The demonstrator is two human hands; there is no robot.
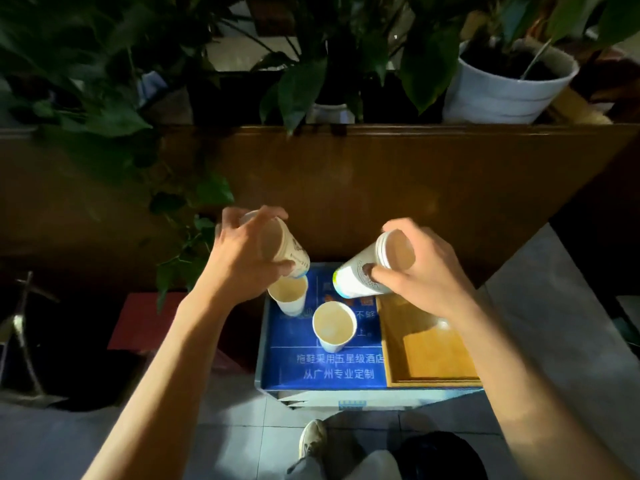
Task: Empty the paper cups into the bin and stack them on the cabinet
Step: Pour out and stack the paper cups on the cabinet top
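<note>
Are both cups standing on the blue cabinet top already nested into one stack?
No. The two standing cups sit apart on the blue cabinet top, while the left hand and right hand each hold another cup.

White cups (334, 327) (tan inside), blue cabinet top (294, 368), orange tray (433, 355).

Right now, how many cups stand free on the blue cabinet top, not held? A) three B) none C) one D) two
D: two cups stand upright on the blue top, while the left hand and right hand each hold another one tilted.
</note>
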